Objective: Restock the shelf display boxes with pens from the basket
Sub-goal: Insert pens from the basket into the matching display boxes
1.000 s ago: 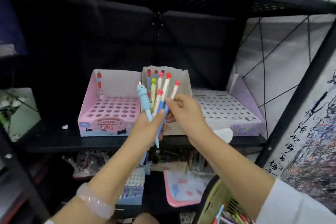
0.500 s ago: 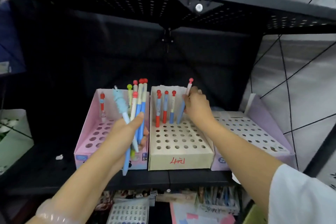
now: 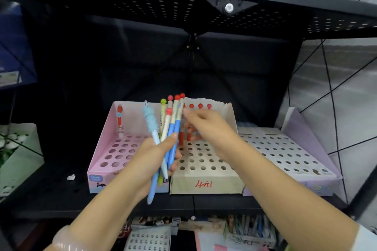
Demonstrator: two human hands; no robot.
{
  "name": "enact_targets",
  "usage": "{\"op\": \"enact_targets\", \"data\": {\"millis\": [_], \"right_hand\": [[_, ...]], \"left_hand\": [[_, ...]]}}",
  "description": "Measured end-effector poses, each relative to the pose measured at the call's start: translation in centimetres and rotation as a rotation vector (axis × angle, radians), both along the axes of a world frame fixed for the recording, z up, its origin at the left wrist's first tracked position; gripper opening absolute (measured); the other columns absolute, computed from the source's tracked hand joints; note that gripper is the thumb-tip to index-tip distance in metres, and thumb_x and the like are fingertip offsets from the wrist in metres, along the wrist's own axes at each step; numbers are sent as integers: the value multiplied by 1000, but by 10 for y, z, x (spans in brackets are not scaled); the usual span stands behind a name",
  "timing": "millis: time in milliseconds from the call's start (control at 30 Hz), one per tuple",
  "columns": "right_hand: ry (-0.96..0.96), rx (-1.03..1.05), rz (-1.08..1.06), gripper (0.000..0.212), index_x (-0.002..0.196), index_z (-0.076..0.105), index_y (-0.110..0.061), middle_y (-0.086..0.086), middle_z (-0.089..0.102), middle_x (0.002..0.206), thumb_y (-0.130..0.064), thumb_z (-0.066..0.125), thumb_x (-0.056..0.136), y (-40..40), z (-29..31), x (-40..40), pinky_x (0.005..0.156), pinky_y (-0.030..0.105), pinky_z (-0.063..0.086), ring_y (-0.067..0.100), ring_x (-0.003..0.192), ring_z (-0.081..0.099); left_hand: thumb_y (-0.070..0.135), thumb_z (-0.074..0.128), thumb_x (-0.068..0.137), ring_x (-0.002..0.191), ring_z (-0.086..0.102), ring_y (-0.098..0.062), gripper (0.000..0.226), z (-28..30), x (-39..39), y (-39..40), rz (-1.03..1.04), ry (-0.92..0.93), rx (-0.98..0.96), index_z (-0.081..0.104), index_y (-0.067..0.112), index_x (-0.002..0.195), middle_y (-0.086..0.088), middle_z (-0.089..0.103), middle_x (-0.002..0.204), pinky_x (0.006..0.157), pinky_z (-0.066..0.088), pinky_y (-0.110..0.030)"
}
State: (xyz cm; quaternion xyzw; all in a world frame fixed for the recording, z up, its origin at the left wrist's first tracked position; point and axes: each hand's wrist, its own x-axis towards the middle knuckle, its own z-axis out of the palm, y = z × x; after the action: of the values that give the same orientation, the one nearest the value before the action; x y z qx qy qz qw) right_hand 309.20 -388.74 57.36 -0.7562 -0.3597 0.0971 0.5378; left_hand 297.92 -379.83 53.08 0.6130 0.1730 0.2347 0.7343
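Observation:
My left hand (image 3: 151,157) grips a bundle of pens (image 3: 173,126) upright in front of the shelf: blue-and-cream ones with red ball tops, one green-topped, one with a pale blue fuzzy grip. My right hand (image 3: 210,128) is blurred and reaches left, its fingertips by the tops of the bundle; I see nothing held in it. Behind it stands the beige display box (image 3: 206,183), with a row of red-topped pens (image 3: 200,106) in its back holes. The pink box (image 3: 106,149) to the left holds one red pen (image 3: 120,120). The purple box (image 3: 295,149) on the right shows only holes.
A black perforated shelf (image 3: 163,2) hangs close above the boxes. A small white scrap (image 3: 71,177) lies on the shelf left of the pink box, and a green box (image 3: 18,149) stands at far left. Stationery packs (image 3: 149,238) fill the shelf below.
My right hand has left a pen in the beige box's back row and come back left to the bundle. My left hand with the bundle has shifted slightly right.

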Motion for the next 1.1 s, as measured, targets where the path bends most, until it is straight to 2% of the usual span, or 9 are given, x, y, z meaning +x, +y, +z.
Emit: {"op": "enact_targets", "data": {"millis": [100,200,300,367,467,633,833,1000,1100], "right_hand": [[100,12,120,34,85,63,0,4,58,66,-31,52,95,6,0,-12,62,23,51,12,57,54],[18,138,-64,29,77,58,-8,1,56,57,-29,49,96,-2,12,3,45,15,46,7,43,52],[-166,222,-264,25,76,54,-15,2,63,64,-29,49,96,-15,20,30,52,21,54,6,45,60],[-272,140,-315,21,81,53,-14,2,65,70,-29,49,96,-19,13,41,60,25,57,7,51,64],[-358,-13,-317,20,88,54,-12,6,66,77,-29,48,96,-14,-8,44,66,30,58,12,61,67],[-384,-77,-282,20,87,52,-13,10,66,75,-30,46,97,-4,-20,44,69,41,57,21,67,68],[-431,-140,-278,17,90,50,-18,5,64,74,-31,43,98,1,-15,38,70,33,56,19,69,66],[-436,-166,-299,19,89,49,-18,2,62,73,-32,41,99,3,-14,37,58,21,49,17,69,65],[-463,-136,-338,22,89,50,-14,6,62,72,-33,42,98,2,-13,37,62,32,54,21,68,65]], "left_hand": [[32,56,90,38,49,-13,23,1,2,-7,-6,-14,-11,60,10,94,1,59,48,38,44,-22],[31,52,93,35,44,-15,26,1,-1,-3,5,-16,-56,57,6,87,-2,56,48,35,39,-19],[30,55,91,33,39,-14,26,-2,-4,5,53,22,-68,53,5,86,-2,48,47,33,35,-19],[31,57,89,35,38,-14,26,-4,-3,6,64,39,-53,53,6,85,-3,44,51,33,35,-21],[29,58,89,36,38,-13,24,-4,-3,4,43,23,-53,54,6,81,-1,45,48,33,35,-21],[28,57,90,36,39,-12,23,-8,-4,1,40,14,-62,55,6,83,1,47,46,35,36,-19],[26,56,90,35,40,-11,21,-5,-10,-7,9,-30,-108,54,5,86,2,47,46,35,37,-19],[25,56,90,36,41,-11,20,-4,-17,-9,32,-22,-73,54,5,87,1,49,47,35,38,-19],[24,55,91,36,41,-12,18,-4,-21,-12,41,-28,-39,53,7,85,1,49,48,36,39,-19]]}}
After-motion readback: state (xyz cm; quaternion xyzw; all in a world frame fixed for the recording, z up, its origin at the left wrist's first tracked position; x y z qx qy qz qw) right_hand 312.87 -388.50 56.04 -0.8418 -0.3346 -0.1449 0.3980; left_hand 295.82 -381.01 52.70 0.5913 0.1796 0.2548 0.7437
